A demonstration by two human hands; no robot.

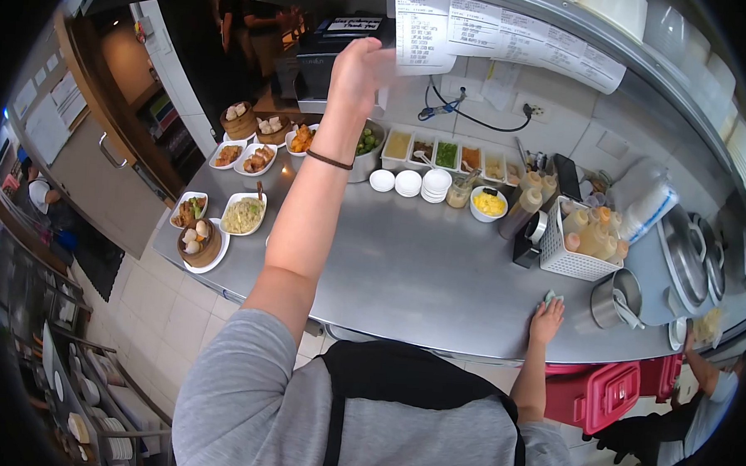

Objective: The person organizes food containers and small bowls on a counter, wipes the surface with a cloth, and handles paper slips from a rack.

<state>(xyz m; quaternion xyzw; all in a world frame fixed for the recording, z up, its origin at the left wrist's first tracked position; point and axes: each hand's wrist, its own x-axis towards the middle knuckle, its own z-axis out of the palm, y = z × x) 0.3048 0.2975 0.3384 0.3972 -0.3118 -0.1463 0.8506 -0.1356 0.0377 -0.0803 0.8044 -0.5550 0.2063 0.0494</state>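
Observation:
My left hand (359,70) is raised high over the counter, right at the left edge of a hanging paper order ticket (421,35); motion smears its fingers. A dark band circles that wrist. More printed tickets (535,44) hang in a row from the shelf edge. Low at the right, my right hand (545,324) rests on the steel counter (421,277) near its front edge, fingers over a small pale green cloth (553,297). A metal pot (615,298) stands to the right of it.
Plated dishes and bamboo steamers (199,244) fill the counter's left end. Along the back are topping tubs (446,155), white saucers (408,183) and a yellow-filled bowl (488,205). A bottle basket (567,262) stands right; red bins (607,397) below. Another person (706,414) is at the right.

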